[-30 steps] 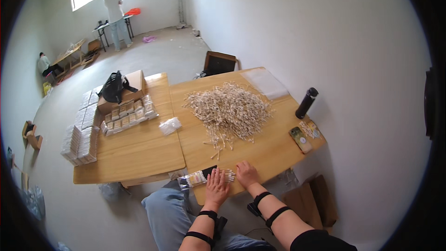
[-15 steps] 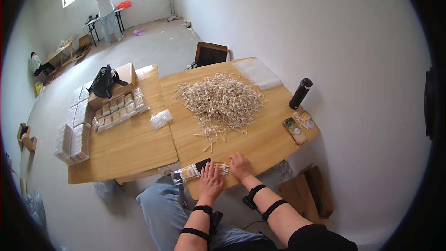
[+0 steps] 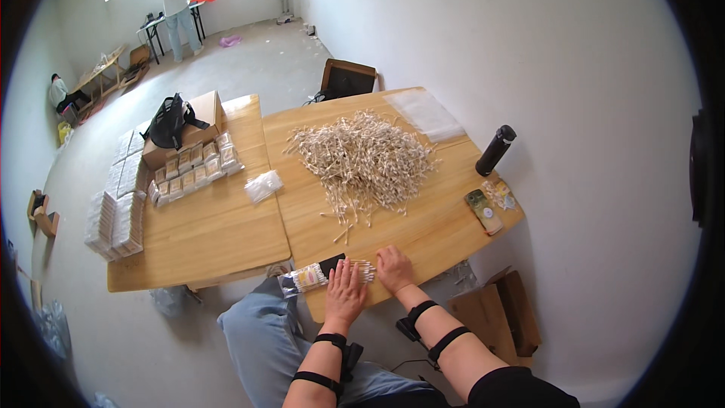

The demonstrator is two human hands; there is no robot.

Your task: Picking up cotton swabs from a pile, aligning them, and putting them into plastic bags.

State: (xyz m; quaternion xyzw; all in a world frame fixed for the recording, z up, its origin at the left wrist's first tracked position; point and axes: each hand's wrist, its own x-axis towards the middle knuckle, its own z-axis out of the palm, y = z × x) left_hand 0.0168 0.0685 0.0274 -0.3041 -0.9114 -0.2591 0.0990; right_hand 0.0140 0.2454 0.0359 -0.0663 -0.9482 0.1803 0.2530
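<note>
My left hand (image 3: 347,295) lies flat, fingers stretched out, over a small row of cotton swabs (image 3: 368,269) at the table's front edge. Swab tips stick out to its right. To its left is a clear plastic packet (image 3: 306,278) filled with swabs, and a flat black piece (image 3: 332,263) shows behind the fingers. Just right of the swab tips, my right hand (image 3: 395,268) rests on the table with its fingers curled under; whatever they hold, if anything, is hidden. Farther back spreads a big heap of loose cotton swabs (image 3: 364,159).
Left table: clear bags (image 3: 263,186), filled packets (image 3: 192,175), stacked white packs (image 3: 128,223) and a black bag (image 3: 170,127) on a cardboard box. Right side: a black bottle (image 3: 495,151) and a phone (image 3: 483,212). An open carton (image 3: 495,317) stands below. Two people are far back.
The view has shifted slightly. My left hand stays flat on the swabs, and my right hand stays curled beside their tips with hardly any movement.
</note>
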